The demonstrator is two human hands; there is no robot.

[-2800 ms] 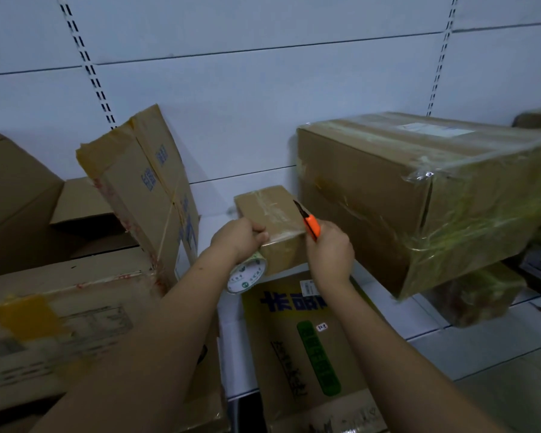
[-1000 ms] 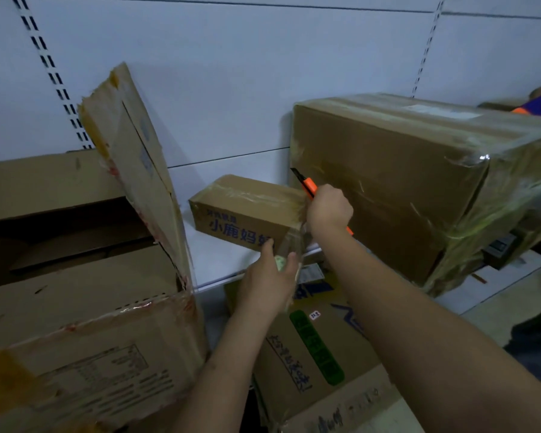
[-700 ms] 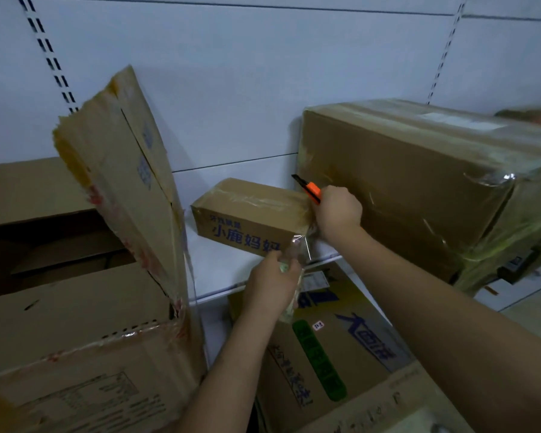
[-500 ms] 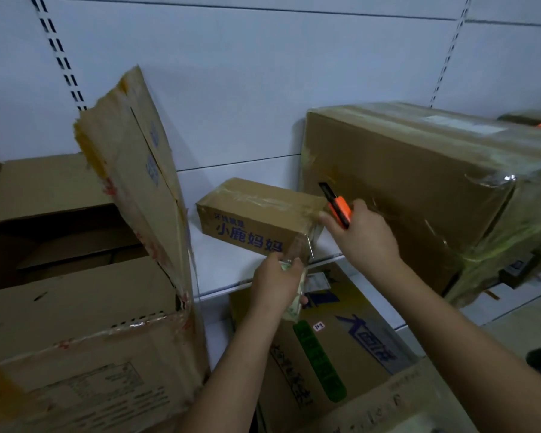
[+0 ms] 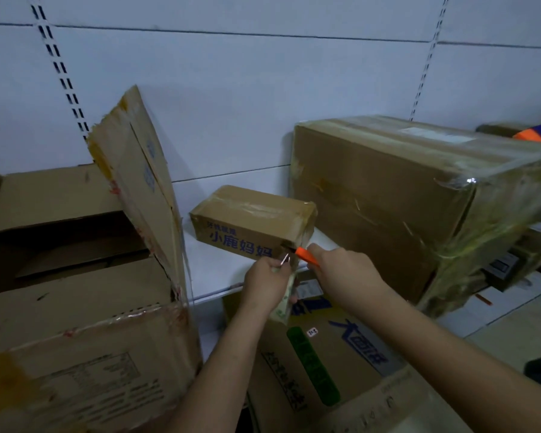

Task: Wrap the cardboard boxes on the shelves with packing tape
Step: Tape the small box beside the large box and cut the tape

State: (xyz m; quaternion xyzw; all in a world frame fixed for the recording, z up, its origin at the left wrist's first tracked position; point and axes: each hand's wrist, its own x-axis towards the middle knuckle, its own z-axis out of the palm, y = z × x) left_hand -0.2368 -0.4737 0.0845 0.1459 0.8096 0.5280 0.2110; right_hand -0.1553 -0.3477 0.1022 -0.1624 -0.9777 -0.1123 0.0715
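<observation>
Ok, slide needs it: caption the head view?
Left hand holds tape roll; right hand brings orange cutter to small box.

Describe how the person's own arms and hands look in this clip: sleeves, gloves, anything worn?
Both forearms are bare as far as the frame shows, with no sleeve visible. The left hand and right hand wear no gloves. No watch, bracelet or ring is visible on either wrist or hand, though the fingers are partly hidden and slightly blurred.
</observation>
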